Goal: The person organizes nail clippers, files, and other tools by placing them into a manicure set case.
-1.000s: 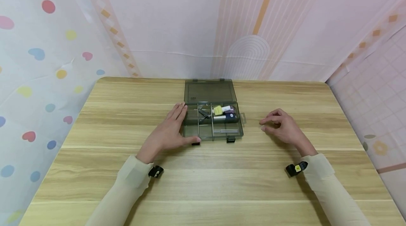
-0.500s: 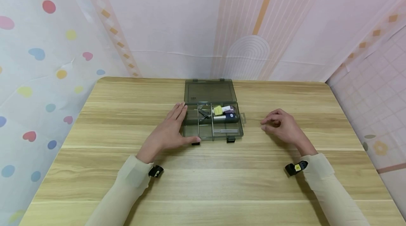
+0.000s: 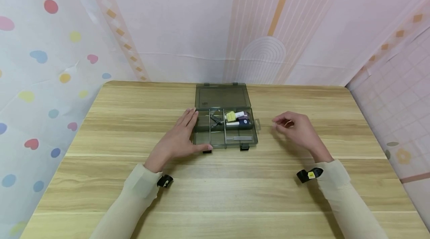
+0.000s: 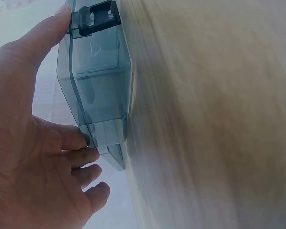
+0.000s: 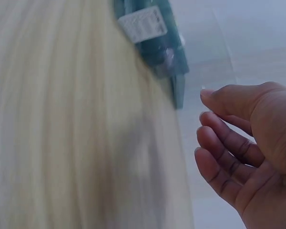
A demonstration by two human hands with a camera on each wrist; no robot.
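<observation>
A smoky see-through compartment box lies on the table with its lid folded back. Along its left side rests my left hand, fingers mostly straight against the rim and thumb on the front edge beside a black latch. To the right of the box hovers my right hand, its fingers loosely bent and the thumb near the index finger; I see nothing between them. Inside the box are a dark clipper-like tool, a yellow-topped item, a dark blue tube and a slim clear strip.
The wooden table backs onto a patterned cloth wall. A small hanging tab sticks out from the box's right side. A white label shows on the box in the right wrist view.
My right hand has shifted slightly left and up, a little closer to the box. The left hand, the box and its contents have stayed in place.
</observation>
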